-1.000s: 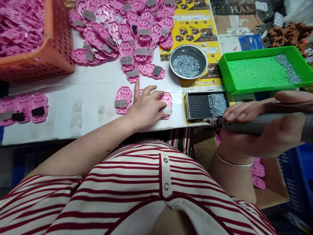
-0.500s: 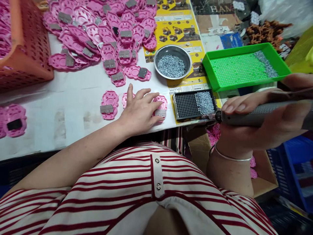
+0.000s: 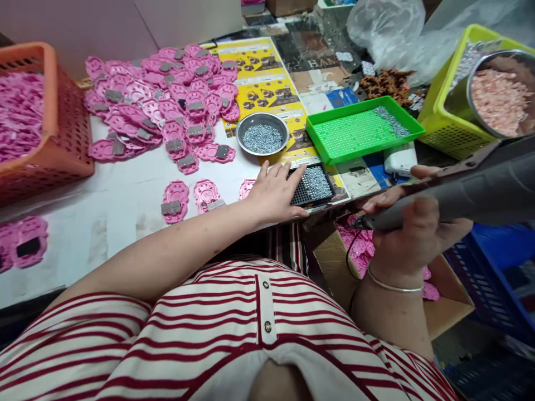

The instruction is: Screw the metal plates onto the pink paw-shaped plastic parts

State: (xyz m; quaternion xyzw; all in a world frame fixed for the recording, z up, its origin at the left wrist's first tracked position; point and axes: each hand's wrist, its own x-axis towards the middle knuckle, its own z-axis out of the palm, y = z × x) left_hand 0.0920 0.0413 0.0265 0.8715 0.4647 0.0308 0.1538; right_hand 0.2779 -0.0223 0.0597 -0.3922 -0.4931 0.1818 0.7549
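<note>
My left hand [image 3: 273, 192] lies palm down at the left end of a small black grid tray [image 3: 300, 194], fingers spread, its fingertips over the tray's edge. Small silver screws [image 3: 316, 181] fill the tray's right half. My right hand [image 3: 412, 234] is wrapped round a grey electric screwdriver [image 3: 455, 192], whose tip points left, past the table's front edge. Left of my left hand lie pink plastic casings with grey metal plates: one [image 3: 175, 199], another [image 3: 207, 192], and a third [image 3: 246, 188] partly hidden by that hand.
A metal bowl of screws [image 3: 251, 147] and a green tray [image 3: 330, 159] stand behind the black tray. A heap of pink casings [image 3: 137, 117] lies beside an orange basket [image 3: 50, 106]. At right is a yellow basket [image 3: 434, 106]; below, a cardboard box [image 3: 453, 309] holds pink parts.
My left hand has moved right, from the pink casings to the black tray. My right hand has drawn the screwdriver tip away from the screws. The view has shifted, showing the yellow basket.
</note>
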